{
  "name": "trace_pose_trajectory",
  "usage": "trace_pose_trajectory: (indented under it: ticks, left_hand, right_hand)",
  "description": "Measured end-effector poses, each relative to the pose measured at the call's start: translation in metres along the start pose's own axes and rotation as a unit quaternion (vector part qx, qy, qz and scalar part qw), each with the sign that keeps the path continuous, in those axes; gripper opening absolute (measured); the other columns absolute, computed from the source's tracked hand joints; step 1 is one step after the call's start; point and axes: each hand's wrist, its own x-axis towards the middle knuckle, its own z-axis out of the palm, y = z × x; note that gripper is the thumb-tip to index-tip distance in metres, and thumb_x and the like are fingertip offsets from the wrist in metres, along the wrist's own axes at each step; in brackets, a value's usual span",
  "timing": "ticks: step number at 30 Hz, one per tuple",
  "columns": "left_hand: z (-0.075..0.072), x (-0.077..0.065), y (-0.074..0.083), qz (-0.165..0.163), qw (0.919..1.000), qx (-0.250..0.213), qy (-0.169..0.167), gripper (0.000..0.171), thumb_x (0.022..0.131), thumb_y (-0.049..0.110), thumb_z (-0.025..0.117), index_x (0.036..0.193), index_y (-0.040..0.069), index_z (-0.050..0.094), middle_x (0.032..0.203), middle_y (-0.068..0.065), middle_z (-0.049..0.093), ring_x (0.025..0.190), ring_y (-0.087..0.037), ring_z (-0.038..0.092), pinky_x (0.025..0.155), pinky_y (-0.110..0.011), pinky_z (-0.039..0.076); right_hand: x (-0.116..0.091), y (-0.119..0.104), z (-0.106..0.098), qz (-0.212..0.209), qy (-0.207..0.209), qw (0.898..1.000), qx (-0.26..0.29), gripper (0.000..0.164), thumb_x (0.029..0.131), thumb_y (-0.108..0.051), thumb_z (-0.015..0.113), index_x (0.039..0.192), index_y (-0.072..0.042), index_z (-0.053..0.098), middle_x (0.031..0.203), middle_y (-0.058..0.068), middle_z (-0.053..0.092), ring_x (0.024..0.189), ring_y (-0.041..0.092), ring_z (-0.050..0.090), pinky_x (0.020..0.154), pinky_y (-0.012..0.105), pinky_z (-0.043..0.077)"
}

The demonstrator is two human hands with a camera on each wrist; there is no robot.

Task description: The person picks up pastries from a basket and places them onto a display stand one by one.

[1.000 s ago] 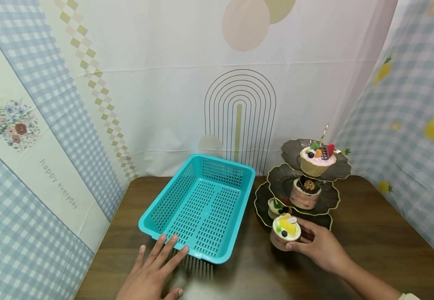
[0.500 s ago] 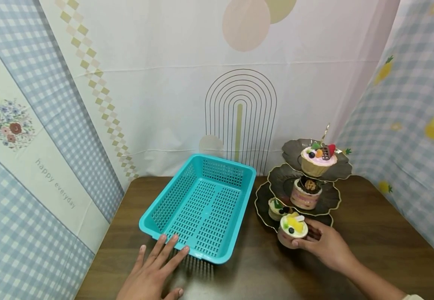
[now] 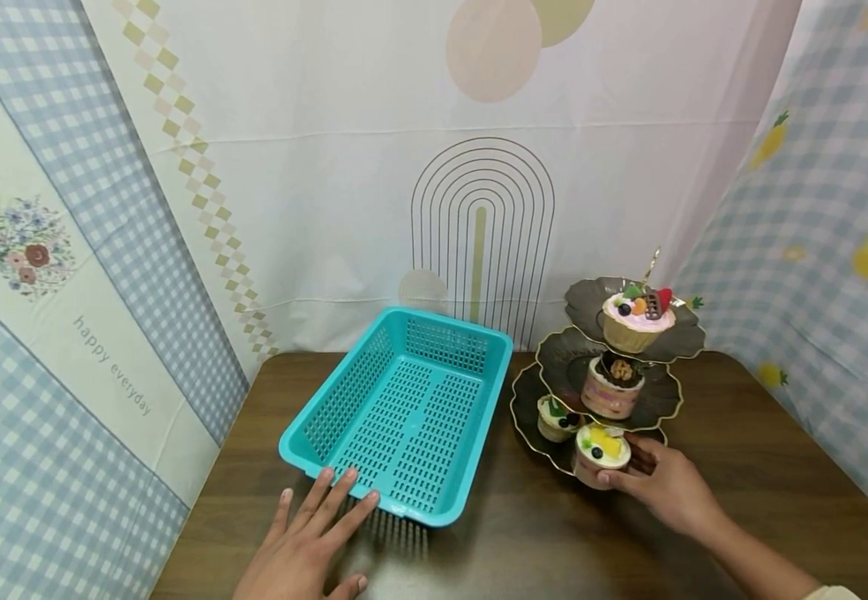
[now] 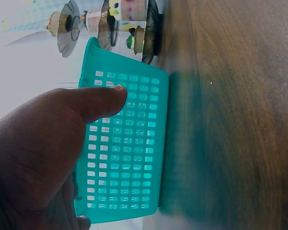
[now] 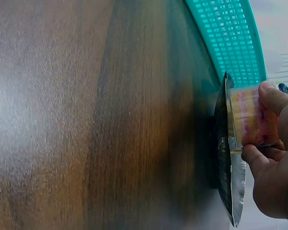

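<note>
My right hand [image 3: 670, 490] grips a small round layered cake [image 3: 601, 458] topped with yellow fruit and a blueberry. In the right wrist view, thumb and fingers hold the sides of the cake [image 5: 252, 116], its base right at the bottom plate [image 5: 223, 158] of a three-tier stand. Beside it on that plate sits a small tart [image 3: 554, 421] with dark berries and a green leaf. My left hand [image 3: 302, 542] lies with spread, straight fingers on the near rim of a turquoise perforated basket [image 3: 396, 408]; its thumb rests against the wall of the basket [image 4: 125, 143].
The stand's middle plate [image 3: 565, 367] bears a walnut-topped pink layered cake [image 3: 612, 390]. On the top plate [image 3: 685, 333] is a pink-cream cupcake [image 3: 636, 325]. A brown wooden table [image 3: 516, 550] carries everything, with patterned cloths [image 3: 329, 167] hanging behind and at both sides.
My right hand has moved the yellow-fruit cake to the right and slightly away from me, from in front of the stand to over its bottom plate. The left hand stays put.
</note>
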Motion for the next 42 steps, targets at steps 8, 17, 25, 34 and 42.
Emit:
trace_pose_trajectory:
  ticks: [8,17,25,34,42]
  left_hand:
    - [-0.001,0.000,0.000,0.004,1.0000,-0.002,-0.001,0.086,0.090,0.060,0.071,0.163,0.037,0.031,0.171,0.007,0.014,0.157,-0.015,0.003,0.110,-0.028,-0.026]
    - [-0.001,0.000,0.000,0.006,1.0000,0.004,0.001,0.084,0.090,0.062,0.069,0.162,0.035,0.033,0.171,0.007,0.014,0.157,-0.016,0.005,0.111,-0.029,-0.026]
    - [0.000,-0.001,-0.001,0.004,1.0000,0.004,0.004,0.082,0.091,0.063,0.067,0.161,0.034,0.036,0.171,0.008,0.014,0.157,-0.016,0.006,0.111,-0.029,-0.026]
    - [0.000,-0.001,-0.001,0.003,1.0000,-0.002,0.005,0.082,0.090,0.062,0.069,0.161,0.034,0.037,0.171,0.009,0.014,0.157,-0.013,0.002,0.110,-0.028,-0.026]
    - [0.000,-0.001,-0.001,-0.007,0.9997,-0.022,-0.002,0.084,0.090,0.059,0.071,0.162,0.037,0.033,0.171,0.009,0.014,0.157,-0.015,0.004,0.119,-0.052,-0.015]
  right_hand:
    - [0.004,0.008,-0.003,-0.003,0.008,1.000,-0.016,0.081,0.085,-0.042,0.085,0.132,0.017,0.057,0.123,0.032,0.066,0.106,0.037,0.069,0.075,0.025,0.055]
    - [0.010,0.016,-0.009,-0.002,0.025,0.999,-0.035,0.067,0.084,-0.042,0.085,0.123,0.009,0.067,0.111,0.022,0.072,0.099,0.034,0.070,0.072,0.036,0.055]
    - [0.017,0.023,-0.010,0.004,0.038,0.998,-0.052,0.058,0.085,-0.044,0.084,0.112,0.005,0.071,0.105,0.018,0.074,0.095,0.033,0.069,0.072,0.043,0.054]
    - [0.023,0.030,-0.009,0.009,0.046,0.996,-0.070,0.052,0.084,-0.043,0.085,0.104,0.004,0.072,0.097,0.016,0.073,0.088,0.030,0.068,0.070,0.043,0.053]
    - [0.029,0.032,-0.007,0.017,0.047,0.996,-0.068,0.045,0.084,-0.039,0.084,0.096,0.003,0.073,0.090,0.017,0.073,0.081,0.028,0.067,0.064,0.043,0.051]
